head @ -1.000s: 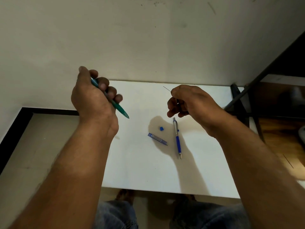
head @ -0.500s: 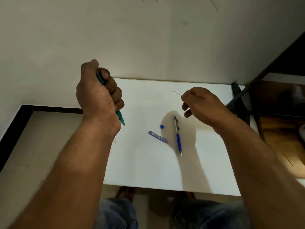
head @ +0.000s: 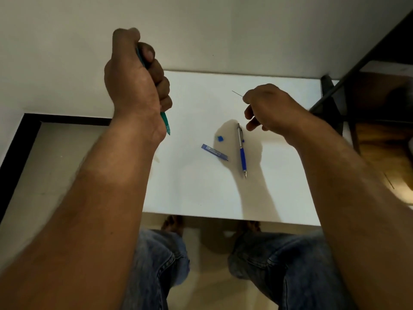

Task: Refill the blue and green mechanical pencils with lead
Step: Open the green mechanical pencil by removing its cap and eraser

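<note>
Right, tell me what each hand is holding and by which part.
Left hand fists the green pencil around its barrel, tip pointing down. Right hand pinches a thin lead by one end.

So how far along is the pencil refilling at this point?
Done: the lead case lies opened on the table, its small blue cap beside it. In hand: the left hand grips the green pencil, and the right hand pinches a thin lead. Left: inserting that lead; whether the blue pencil is filled cannot be told.
</note>
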A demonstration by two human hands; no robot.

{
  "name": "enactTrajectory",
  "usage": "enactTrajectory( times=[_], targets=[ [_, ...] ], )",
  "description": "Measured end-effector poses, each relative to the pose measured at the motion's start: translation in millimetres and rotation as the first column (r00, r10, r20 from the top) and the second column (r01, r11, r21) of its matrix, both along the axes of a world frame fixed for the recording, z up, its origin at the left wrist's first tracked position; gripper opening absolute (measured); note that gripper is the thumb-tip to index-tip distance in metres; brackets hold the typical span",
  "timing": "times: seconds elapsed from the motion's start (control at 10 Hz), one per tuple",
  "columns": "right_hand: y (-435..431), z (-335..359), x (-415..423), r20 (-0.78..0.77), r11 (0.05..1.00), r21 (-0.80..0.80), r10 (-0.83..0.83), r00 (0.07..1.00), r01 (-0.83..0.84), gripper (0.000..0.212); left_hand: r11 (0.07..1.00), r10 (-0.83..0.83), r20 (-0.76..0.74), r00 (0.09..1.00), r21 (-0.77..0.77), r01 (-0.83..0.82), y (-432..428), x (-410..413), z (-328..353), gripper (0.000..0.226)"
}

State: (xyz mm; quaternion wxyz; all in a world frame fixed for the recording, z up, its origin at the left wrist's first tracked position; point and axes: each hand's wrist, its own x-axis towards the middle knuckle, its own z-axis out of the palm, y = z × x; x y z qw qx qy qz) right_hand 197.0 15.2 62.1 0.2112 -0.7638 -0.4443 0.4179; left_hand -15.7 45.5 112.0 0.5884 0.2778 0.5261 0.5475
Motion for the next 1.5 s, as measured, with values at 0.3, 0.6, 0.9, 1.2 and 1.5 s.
enactTrajectory(
  times=[0.3, 0.6, 0.9, 1.2, 1.5],
  targets=[
    [3.0, -18.6, 12.0, 0.205, 0.947, -0.305, 0.169, 0.964, -0.101, 0.030, 0.999, -0.033, -0.023, 0.999, -0.003, 0.033, -3.8, 3.3, 1.9, 0.044],
    [-0.7, -48.7, 31.8, 0.353, 0.909, -0.413, 0.226, 0.908, -0.065, 0.011, 0.999, -0.040, -0.045, 0.998, -0.020, 0.039, -0.8, 4.1, -0.6, 0.046],
    [-1.2, -51.3, 32.6, 0.461, 0.854, -0.520, 0.308, 0.832, -0.028, 0.029, 0.998, -0.069, -0.069, 0.995, -0.016, 0.068, -0.8, 4.0, -1.6, 0.048],
    [0.1, 12.8, -2.7, -0.073, 0.932, 0.364, 0.024, 0.997, 0.004, 0.037, 0.939, -0.340, -0.119, 0.933, 0.009, 0.343, -1.6, 13.4, -9.8, 0.022],
    [-4.3, 31.6, -32.9, -0.207, 0.826, 0.556, 0.036, 0.978, 0.088, 0.018, 0.853, -0.346, -0.507, 0.790, 0.181, 0.490, -3.4, 19.4, -27.7, 0.018]
  ],
)
